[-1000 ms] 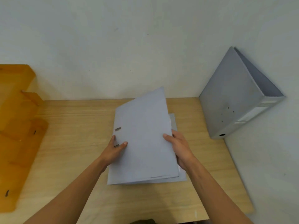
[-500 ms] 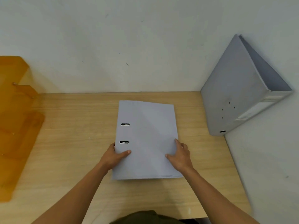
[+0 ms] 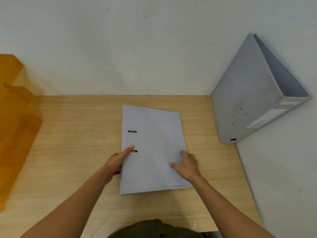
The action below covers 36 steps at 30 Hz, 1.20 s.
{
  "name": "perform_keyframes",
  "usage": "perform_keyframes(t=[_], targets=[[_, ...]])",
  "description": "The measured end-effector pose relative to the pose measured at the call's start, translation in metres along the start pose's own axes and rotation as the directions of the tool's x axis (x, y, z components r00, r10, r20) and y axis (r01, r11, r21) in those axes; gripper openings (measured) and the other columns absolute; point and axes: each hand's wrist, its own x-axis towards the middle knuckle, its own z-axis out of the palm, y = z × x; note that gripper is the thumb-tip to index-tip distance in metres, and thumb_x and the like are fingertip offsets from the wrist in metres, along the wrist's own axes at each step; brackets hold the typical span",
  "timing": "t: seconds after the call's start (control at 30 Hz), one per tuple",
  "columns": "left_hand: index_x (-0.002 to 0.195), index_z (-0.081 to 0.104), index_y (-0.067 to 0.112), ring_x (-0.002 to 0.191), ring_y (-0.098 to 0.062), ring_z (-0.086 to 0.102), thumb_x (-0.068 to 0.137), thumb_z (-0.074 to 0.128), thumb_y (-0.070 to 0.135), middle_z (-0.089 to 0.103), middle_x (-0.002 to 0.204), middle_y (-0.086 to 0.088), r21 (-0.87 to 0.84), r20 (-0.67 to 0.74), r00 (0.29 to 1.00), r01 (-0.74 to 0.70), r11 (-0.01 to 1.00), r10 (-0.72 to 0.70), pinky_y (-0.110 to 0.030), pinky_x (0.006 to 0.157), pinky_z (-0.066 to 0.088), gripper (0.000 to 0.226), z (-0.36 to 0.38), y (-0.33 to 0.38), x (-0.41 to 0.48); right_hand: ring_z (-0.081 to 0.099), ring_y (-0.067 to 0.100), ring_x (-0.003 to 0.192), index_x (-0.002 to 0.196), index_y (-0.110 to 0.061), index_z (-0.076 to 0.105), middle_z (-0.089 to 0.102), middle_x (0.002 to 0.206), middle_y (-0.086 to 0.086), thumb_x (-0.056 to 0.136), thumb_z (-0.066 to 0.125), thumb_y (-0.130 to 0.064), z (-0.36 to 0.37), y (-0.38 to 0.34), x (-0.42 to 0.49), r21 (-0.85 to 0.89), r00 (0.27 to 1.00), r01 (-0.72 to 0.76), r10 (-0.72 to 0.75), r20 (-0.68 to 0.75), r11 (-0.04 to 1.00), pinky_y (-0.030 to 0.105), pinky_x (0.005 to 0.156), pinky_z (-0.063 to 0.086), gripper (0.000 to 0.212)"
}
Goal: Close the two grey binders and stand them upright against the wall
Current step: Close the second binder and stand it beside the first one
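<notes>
One grey binder (image 3: 152,143) lies flat and closed in the middle of the wooden desk (image 3: 77,143), spine to the left. My left hand (image 3: 118,160) grips its left spine edge, thumb on the cover near the lower slot. On the cover's lower right rests my right hand (image 3: 187,164), fingers spread and pressing down. The second grey binder (image 3: 247,98) stands closed in the far right corner, leaning against the right wall.
An orange translucent tray rack (image 3: 15,121) stands along the desk's left side. White walls bound the desk at the back and on the right. Bare wood shows between the flat binder and the standing one.
The cover that stood half raised has come down flat onto the binder. My left thumb has slid up towards the lower slot; my right hand now rests on the closed cover.
</notes>
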Motion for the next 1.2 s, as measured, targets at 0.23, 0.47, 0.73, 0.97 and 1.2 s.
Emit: perform_keyframes(t=[0.23,0.47,0.73,0.97,1.2], targets=[[0.135,0.065,0.020,0.118,-0.027,0.071,0.093,0.052,0.061,0.075,0.127,-0.007,-0.239,0.206,0.961,-0.135,0.962,0.186,-0.045,0.105,0.050,0.060,0.009,0.025,-0.013,0.033,0.022,0.149,0.156,-0.013,0.032,0.031,0.163,0.004,0.096,0.053,-0.052,-0.016,-0.047,-0.019,0.175,0.978,0.155,-0.176,0.115,0.972,0.036,0.119,0.030,0.075],[0.139,0.062,0.024,0.122,-0.033,0.068,0.095,0.044,0.066,0.072,0.132,-0.013,-0.333,0.315,0.893,-0.213,0.919,0.321,-0.051,0.107,0.050,0.063,0.035,0.063,-0.040,0.036,0.015,0.145,0.158,-0.025,0.025,0.031,0.162,-0.006,0.083,0.052,-0.072,-0.043,-0.117,-0.055,0.306,0.939,0.309,-0.340,0.055,0.901,0.036,0.114,0.034,0.092],[0.141,0.058,0.026,0.119,-0.023,0.071,0.101,0.041,0.058,0.074,0.129,-0.004,-0.275,0.391,0.822,-0.326,0.905,0.415,-0.045,0.104,0.053,0.054,0.068,0.096,-0.069,0.065,0.001,0.112,0.147,-0.048,0.032,0.062,0.131,-0.022,0.074,0.074,-0.054,-0.077,-0.109,-0.088,0.378,0.903,0.422,-0.419,-0.094,0.824,0.037,0.099,0.054,0.085],[0.151,0.042,0.031,0.124,-0.016,0.067,0.101,0.054,0.035,0.064,0.142,0.007,-0.219,0.328,0.611,-0.692,0.688,0.720,-0.034,0.093,0.060,0.052,0.087,0.113,-0.102,0.056,0.006,0.132,0.154,-0.032,0.034,0.055,0.148,-0.014,0.081,0.081,-0.026,-0.117,-0.086,-0.105,0.572,0.806,0.579,-0.510,-0.299,0.581,0.035,0.102,0.054,0.087],[0.161,0.012,0.043,0.150,-0.002,0.035,0.084,0.079,0.031,0.032,0.163,0.024,0.035,0.481,0.486,-0.842,0.538,0.730,-0.043,0.120,0.039,0.103,0.107,0.114,-0.088,0.072,0.016,0.111,0.129,-0.020,0.064,0.075,0.122,-0.002,0.084,0.079,-0.020,-0.133,-0.059,-0.106,0.529,0.847,0.528,-0.460,-0.268,0.664,0.046,0.098,0.057,0.047]])
